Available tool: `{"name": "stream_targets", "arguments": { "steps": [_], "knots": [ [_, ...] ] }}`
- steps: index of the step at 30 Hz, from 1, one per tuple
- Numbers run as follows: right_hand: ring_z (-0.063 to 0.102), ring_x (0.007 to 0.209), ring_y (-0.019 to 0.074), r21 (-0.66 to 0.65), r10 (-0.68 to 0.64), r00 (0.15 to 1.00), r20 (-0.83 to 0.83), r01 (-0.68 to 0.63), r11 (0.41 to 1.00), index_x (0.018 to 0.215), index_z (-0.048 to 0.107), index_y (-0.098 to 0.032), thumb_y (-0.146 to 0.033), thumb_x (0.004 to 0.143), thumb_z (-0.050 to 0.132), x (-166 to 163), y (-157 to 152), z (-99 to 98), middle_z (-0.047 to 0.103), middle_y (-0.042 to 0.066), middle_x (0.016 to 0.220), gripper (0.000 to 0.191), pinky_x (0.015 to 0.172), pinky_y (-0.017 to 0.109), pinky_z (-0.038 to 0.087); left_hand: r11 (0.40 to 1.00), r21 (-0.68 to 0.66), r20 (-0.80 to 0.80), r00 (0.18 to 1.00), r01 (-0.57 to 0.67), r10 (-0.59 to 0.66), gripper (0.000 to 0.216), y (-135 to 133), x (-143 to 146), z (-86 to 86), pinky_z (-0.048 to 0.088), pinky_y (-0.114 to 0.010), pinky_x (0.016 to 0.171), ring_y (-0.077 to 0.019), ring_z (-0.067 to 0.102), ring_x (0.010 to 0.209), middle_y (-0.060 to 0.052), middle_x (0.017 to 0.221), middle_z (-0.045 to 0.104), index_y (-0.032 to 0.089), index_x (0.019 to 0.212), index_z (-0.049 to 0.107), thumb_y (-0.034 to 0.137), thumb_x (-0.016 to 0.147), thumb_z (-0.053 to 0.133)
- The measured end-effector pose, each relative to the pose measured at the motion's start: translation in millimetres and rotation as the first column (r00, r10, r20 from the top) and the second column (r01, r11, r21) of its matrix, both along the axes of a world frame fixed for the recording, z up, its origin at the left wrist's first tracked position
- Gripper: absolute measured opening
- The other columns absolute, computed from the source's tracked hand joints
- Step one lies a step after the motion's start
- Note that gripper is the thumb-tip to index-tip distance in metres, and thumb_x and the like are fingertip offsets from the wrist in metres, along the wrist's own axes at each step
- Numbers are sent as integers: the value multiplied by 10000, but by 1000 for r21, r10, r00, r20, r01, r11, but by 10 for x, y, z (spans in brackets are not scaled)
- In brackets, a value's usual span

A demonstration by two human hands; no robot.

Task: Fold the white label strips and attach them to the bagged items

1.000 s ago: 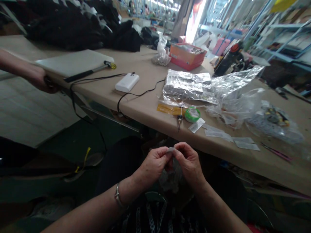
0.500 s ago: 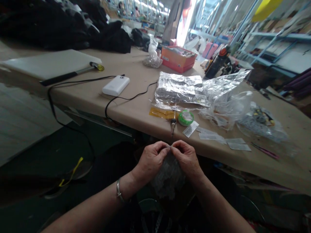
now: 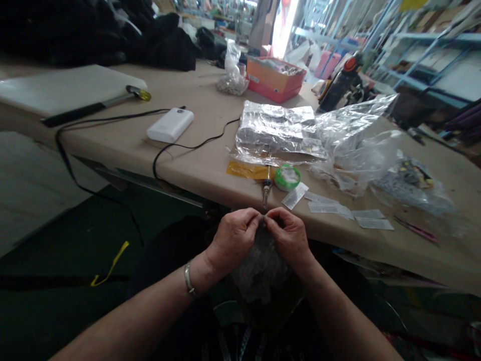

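At the table's front edge, my left hand [image 3: 237, 234] and my right hand [image 3: 288, 235] meet with thumbs and fingertips pinched. Whatever lies between the fingertips is too small to make out. Just beyond them a pen-like tool with a metal tip [image 3: 266, 193], like a soldering iron, points toward me over the edge. Beside it sits a green round tub [image 3: 287, 177] with white stuff in it, and a strip of amber film [image 3: 246, 170] lies to its left. Below my hands, in my lap, is a crumpled translucent plastic mass [image 3: 260, 273], partly hidden in shadow.
Silvery plastic packaging [image 3: 276, 130] covers the table's middle, with pink-handled tweezers [image 3: 417, 230] and small white labels [image 3: 330, 208] to the right. At left are a white power bank [image 3: 171, 125], a black cable and a hammer [image 3: 90, 110]. An orange box [image 3: 274, 80] stands behind.
The head view has shifted slightly, so the table's things sit a little higher in the picture. Both hands stay pinched together at nearly the same spot.
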State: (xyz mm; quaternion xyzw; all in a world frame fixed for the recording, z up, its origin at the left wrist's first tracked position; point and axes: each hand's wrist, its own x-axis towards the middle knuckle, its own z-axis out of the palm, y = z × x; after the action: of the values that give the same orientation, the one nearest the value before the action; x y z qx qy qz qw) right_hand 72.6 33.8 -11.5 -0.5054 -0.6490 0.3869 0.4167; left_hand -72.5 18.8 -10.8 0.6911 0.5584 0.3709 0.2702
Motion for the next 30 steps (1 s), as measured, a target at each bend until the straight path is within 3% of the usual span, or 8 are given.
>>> {"name": "stream_targets", "arguments": {
  "steps": [30],
  "knots": [
    [529,611,116,79,-16,999,35,14,997,740,588,-186,-234,804,536,22,94,-70,572,-27,648,95,615,217,418,1000,19,-63,998,-2,3,230,115,19,-15,394,-229,621,-118,542,624,-22,691,626,167,766,617,228,871,422]
  ]
}}
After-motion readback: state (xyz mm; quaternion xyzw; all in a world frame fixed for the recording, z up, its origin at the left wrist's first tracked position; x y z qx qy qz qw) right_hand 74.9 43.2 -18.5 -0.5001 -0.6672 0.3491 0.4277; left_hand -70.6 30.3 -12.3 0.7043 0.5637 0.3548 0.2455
